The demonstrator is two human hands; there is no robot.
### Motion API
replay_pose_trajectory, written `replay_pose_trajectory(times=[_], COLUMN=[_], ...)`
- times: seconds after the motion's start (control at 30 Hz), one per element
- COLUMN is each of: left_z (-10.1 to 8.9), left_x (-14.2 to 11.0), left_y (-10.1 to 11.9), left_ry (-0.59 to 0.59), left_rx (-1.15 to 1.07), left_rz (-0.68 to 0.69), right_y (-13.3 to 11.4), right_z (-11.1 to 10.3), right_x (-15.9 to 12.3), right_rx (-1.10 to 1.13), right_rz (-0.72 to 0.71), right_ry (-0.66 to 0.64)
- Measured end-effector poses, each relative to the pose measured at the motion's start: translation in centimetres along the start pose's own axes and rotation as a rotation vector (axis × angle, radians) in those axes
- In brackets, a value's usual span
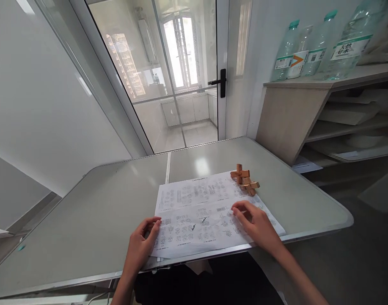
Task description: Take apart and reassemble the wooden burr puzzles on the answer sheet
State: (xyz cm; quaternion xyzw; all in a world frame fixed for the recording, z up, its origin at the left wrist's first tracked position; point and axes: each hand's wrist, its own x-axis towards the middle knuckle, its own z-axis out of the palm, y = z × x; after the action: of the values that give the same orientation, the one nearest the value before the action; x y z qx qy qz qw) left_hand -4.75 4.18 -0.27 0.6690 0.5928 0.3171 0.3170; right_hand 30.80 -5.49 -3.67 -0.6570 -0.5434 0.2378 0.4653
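A large white printed sheet (184,203) lies on the table near its front edge, covered with rows of small diagrams. My left hand (141,240) is at the sheet's left edge, its thumb and index fingertips closed together on the paper. My right hand (259,222) rests over the right part of the sheet, fingers curled and thumb near the index tip, with nothing visible in them. Beyond it, at the sheet's upper right corner, stand two cross-shaped wooden interlocking puzzles, one behind (240,173) and one in front (251,185), close together. Two small dark-edged marks, perhaps tears, show mid-sheet.
The grey-green table (95,220) has a metal rim and a seam. A glass door (181,84) with a black handle (223,82) stands behind it. To the right, a wooden shelf unit (287,114) holds several plastic water bottles (317,46) on top and trays inside.
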Motion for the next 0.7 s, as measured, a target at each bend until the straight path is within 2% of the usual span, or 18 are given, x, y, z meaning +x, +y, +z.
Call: replay_pose_trajectory(times=[0.1, 0.43, 0.7], left_z=[0.00, 0.18, 0.24], left_x=[-0.05, -0.02, -0.37], left_y=[-0.15, -0.86, -0.15], left_ry=[0.001, 0.004, 0.005], left_rx=[0.027, 0.006, -0.030], left_rz=[-0.007, 0.007, 0.060], right_y=[-0.13, -0.25, 0.65], right_z=[-0.14, -0.34, -0.17], right_x=[0.12, 0.01, -0.21], right_rx=[0.027, 0.059, 0.058], right_rz=[-0.002, 0.050, 0.050], right_ry=[-0.083, -0.064, -0.080])
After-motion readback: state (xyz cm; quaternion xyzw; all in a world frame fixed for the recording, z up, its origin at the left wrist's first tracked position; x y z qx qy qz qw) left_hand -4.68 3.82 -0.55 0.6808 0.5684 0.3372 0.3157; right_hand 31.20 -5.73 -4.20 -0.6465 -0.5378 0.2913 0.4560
